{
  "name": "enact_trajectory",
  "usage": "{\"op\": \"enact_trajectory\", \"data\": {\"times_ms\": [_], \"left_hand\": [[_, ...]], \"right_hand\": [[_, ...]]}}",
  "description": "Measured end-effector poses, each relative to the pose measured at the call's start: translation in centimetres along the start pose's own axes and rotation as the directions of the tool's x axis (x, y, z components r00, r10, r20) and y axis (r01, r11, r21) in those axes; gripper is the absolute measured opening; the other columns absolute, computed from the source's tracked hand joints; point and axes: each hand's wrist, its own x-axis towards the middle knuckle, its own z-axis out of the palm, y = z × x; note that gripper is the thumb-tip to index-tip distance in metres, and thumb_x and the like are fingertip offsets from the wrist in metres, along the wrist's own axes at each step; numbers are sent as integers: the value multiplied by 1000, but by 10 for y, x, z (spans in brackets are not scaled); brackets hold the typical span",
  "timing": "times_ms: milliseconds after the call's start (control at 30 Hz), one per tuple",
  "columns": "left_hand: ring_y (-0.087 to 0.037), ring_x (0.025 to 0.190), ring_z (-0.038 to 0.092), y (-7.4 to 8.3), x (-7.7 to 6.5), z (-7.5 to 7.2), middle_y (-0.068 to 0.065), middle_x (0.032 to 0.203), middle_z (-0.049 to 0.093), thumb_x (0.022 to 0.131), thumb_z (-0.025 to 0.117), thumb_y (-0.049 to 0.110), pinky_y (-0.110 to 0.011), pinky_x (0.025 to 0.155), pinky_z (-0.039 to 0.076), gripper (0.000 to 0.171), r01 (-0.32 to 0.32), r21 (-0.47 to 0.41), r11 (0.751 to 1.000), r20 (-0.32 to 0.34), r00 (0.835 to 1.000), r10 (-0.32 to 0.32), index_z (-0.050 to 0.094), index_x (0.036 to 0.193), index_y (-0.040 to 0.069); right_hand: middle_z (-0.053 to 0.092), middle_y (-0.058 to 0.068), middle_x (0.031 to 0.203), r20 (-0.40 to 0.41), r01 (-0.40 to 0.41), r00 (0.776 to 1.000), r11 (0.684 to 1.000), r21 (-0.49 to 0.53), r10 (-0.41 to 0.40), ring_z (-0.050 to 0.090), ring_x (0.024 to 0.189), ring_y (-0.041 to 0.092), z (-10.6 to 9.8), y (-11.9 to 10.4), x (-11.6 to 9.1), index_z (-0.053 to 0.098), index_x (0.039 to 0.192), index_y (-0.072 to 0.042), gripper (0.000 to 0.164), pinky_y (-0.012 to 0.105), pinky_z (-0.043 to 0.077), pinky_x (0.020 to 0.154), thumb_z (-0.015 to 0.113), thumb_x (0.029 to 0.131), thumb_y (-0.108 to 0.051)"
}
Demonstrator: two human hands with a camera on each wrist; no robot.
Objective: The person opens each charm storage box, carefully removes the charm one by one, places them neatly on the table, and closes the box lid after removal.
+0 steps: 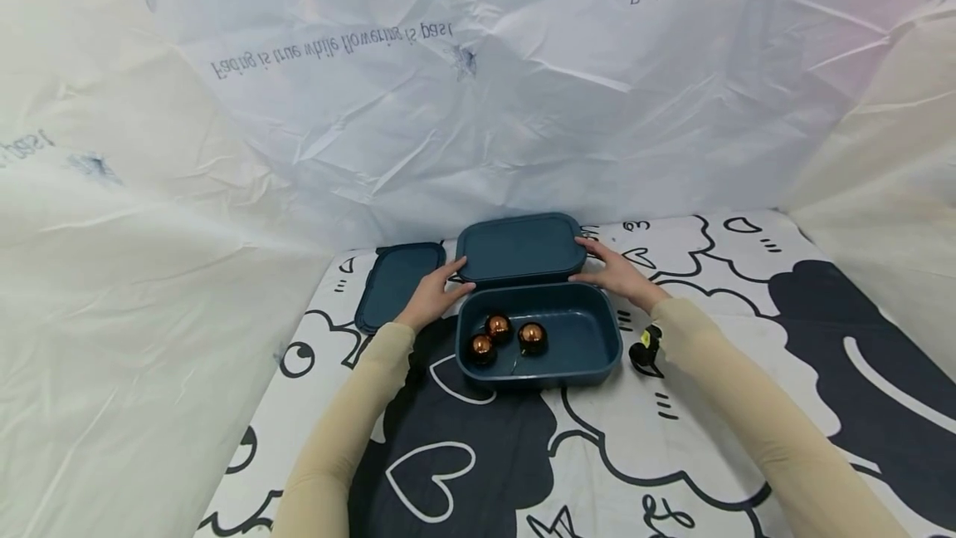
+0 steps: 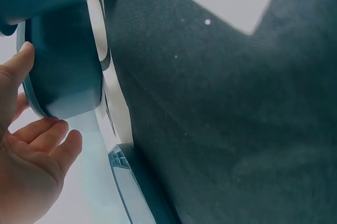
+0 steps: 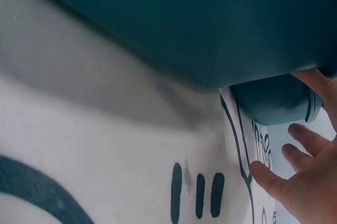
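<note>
A dark blue lidded box [image 1: 521, 247] stands at the back, against the white sheet. My left hand [image 1: 436, 295] is at its left end, thumb by the front corner and fingers along the side, touching the rim. At the opposite end is my right hand [image 1: 616, 272], its fingertips at the lid's edge in the head view; in the right wrist view its fingers spread loosely. Just in front sits an open dark blue box [image 1: 582, 339]. Inside lie three shiny copper-brown balls [image 1: 533, 337], grouped toward its left half.
A separate dark blue lid [image 1: 399, 281] lies flat left of the lidded box. The patterned black-and-white cloth [image 1: 463, 471] covers the table. Behind hangs a white printed sheet [image 1: 478, 131], and pale sheets close off both sides.
</note>
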Motion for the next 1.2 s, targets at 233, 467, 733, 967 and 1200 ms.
{"op": "enact_trajectory", "data": {"times_ms": [233,467,733,967,1200], "left_hand": [[-30,146,35,0,0,1,-9,161,35,101,62,41,-52,113,37,68,2,1,1000,2,1000,-2,33,160,21],[-30,145,37,-1,-2,0,-9,161,35,102,60,43,-51,113,37,67,-8,21,1000,10,1000,8,34,159,21],[-29,146,35,1,1,-6,-10,160,36,102,60,40,-50,116,33,66,-20,62,998,4,1000,20,34,159,19],[-30,147,34,1,4,-6,-11,161,35,103,60,40,-50,116,33,66,-36,42,998,9,999,36,34,159,18],[-31,147,33,4,6,-6,-12,161,35,103,58,41,-50,116,32,66,-43,56,997,20,999,42,33,160,18]], "right_hand": [[8,15,168,9,9,1000,1000,-14,-9,12,151,42,1,2,0,19,164,-23,90,68,23,113,73,94,-38],[10,16,168,23,13,1000,999,-39,-12,15,150,44,1,-2,-1,20,163,-20,89,67,26,112,73,94,-40],[9,18,168,58,3,998,999,-53,0,15,151,42,-4,-9,4,18,164,-21,92,66,24,114,72,94,-47],[10,18,168,57,-5,998,998,-68,9,14,151,42,-7,-9,2,18,164,-20,92,66,24,113,70,94,-48],[9,18,168,61,-15,998,998,-64,19,14,151,44,-8,-8,0,18,164,-21,91,67,26,112,70,94,-48]]}}
